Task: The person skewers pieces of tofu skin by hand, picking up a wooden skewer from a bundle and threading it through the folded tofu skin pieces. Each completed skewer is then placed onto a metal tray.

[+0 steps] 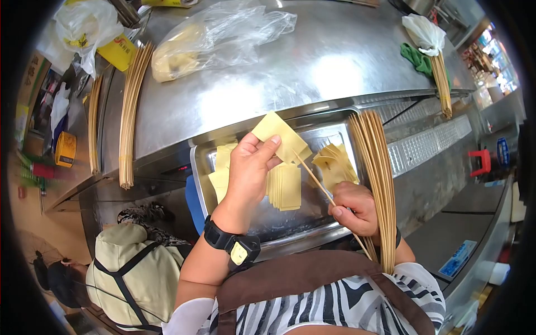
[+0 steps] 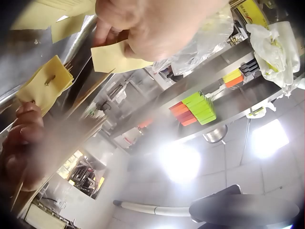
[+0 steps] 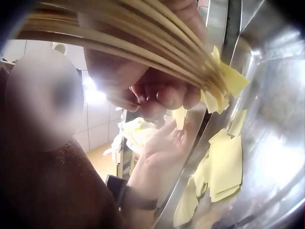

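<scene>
My left hand pinches a thin yellow square sheet, like tofu skin, between thumb and fingers above the steel tray. The pointed tip of a bamboo skewer meets the sheet's lower right edge. My right hand grips that skewer, its thumb lying along it, and a thick bundle of skewers runs along the same hand. By the right fingers is a cluster of yellow sheets; a skewer passes through its face in the left wrist view. A neat stack of sheets lies in the tray.
More sheets lie at the tray's left side. Beyond it, a clear plastic bag rests on the steel counter. Skewer bundles hang over the counter edge at left. Another person sits at lower left.
</scene>
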### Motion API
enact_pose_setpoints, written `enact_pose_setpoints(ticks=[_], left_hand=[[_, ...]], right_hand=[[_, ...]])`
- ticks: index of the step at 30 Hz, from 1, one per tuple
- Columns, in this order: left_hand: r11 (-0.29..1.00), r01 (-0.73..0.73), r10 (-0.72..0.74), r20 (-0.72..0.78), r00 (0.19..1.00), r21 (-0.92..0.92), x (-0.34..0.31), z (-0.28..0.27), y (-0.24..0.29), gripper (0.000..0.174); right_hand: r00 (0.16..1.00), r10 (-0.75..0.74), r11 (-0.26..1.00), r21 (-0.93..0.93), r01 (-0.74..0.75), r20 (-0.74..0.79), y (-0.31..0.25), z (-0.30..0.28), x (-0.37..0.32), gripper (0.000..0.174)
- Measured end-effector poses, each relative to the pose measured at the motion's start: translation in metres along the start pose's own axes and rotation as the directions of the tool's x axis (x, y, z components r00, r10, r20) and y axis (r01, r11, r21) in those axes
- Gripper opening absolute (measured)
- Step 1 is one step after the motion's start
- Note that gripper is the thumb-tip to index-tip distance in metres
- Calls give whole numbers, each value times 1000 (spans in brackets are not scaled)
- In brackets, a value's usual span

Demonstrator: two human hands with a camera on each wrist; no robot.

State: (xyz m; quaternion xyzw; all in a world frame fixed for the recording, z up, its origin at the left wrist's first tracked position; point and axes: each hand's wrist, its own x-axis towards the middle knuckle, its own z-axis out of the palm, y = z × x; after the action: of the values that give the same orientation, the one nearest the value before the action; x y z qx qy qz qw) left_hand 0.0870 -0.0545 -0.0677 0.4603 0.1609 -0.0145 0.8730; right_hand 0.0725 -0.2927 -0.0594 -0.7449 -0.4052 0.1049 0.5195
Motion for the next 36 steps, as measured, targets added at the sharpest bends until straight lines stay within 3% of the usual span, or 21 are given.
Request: enact_pose_setpoints(ticks=[5,11,18,21,23,24,26,29,33,36], left_hand=[[957,-72,83,-29,996,282,1,-5,1,23],[927,-142,156,-13,988,346,-8,7,8,19],[923,-252,236,89,968,291,-18,7,5,24],[880,-289,261,125,957,377,-24,8,-2,27],[828,-307,261,162,952,468,-23,6,-6,32],[829,-306,259,163,952,469,-23,9,-6,32],[927,-322,315,65,947,193,-21,20,-5,40],[956,-225,216,64,974,189,-18,14,-9,48],[971,-144,126,99,987,193,-15,7,-9,45],[937,-70,48,73,996,342,-14,2,-11,38]], right_hand=[[1000,8,1000,-2,-8,-8,-1,1,0,24],[1000,7,1000,-20,-8,-17,1,3,-2,24],[999,27,999,-20,-28,-24,0,4,-1,26],[998,55,998,2,-55,-30,1,3,-2,27],[999,32,999,25,-31,-35,1,3,-1,17],[999,34,999,25,-33,-37,1,3,-2,17],[999,37,999,28,-36,-37,1,3,-2,17],[999,27,999,38,-26,-29,3,3,-2,17],[999,27,1000,13,-26,-31,1,3,-2,27],[998,35,999,19,-34,-50,1,3,-2,27]])
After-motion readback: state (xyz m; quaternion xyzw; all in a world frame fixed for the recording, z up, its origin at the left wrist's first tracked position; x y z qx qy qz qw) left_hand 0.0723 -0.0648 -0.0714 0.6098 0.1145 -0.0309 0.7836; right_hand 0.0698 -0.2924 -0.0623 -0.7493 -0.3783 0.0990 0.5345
